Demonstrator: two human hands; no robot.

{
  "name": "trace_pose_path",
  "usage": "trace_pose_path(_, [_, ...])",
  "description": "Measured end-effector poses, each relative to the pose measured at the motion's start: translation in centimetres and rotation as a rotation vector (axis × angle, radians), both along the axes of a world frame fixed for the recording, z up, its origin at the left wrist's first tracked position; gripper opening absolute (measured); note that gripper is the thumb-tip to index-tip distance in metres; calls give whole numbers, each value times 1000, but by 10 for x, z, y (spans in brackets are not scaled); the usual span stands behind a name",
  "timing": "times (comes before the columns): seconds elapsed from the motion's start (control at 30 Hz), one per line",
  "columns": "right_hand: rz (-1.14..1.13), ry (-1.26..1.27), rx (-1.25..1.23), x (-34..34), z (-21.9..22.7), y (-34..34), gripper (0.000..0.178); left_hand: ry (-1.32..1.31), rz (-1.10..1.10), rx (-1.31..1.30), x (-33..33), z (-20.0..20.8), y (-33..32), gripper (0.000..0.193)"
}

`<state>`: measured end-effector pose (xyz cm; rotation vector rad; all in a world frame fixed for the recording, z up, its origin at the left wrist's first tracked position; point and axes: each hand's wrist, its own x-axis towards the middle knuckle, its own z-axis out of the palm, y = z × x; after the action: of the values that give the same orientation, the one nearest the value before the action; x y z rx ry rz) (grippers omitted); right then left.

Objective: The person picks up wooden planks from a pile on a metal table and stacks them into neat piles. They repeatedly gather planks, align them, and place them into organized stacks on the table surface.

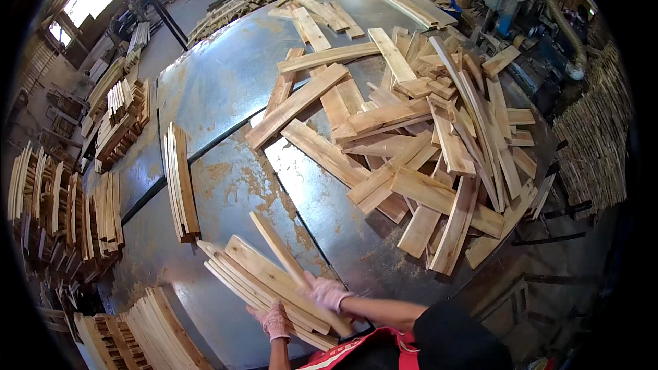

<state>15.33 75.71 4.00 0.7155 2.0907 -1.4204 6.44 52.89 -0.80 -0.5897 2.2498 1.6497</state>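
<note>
My right hand (325,293), in a pinkish work glove, is closed round a narrow wooden board (277,247) that slants up and to the left. Under and beside it lies a row of boards (257,270), side by side on the metal table near me. At the near left edge of that row, my left hand (274,320), gloved alike, grips the boards; its fingertips are partly hidden. To the right spreads a large loose pile of boards (391,144), lying crosswise over one another.
A small row of boards (179,181) lies on the metal table (219,103) at left. Stacked boards (55,199) stand past the left edge, with another stack (161,329) at lower left. Blue machinery (504,3) and a hose (562,14) are at far right.
</note>
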Motion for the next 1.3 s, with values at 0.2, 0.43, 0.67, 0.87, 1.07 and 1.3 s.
trace_pose_path(0.2, [99, 40, -53, 7, 18, -15, 102, -8, 54, 237, -1, -8, -17, 88])
trace_pose_path(0.43, [-515, 168, -1249, 26, -38, -72, 79, -172, 26, 352, 8, 51, -9, 80])
trace_pose_path(0.67, [106, 154, -335, -17, 16, 19, 73, -108, 56, 204, -5, 54, 6, 97])
trace_pose_path(0.87, [484, 236, 113, 35, 21, -25, 60, -108, -90, 196, -2, 39, -8, 80])
trace_pose_path(1.07, [-157, 602, 209, 31, 63, 130, 53, 662, -623, -621, -119, 94, 129, 86])
trace_pose_path(1.3, [-337, 881, 480, 21, 124, 228, 26, 955, -973, -1021, -345, 61, 384, 109])
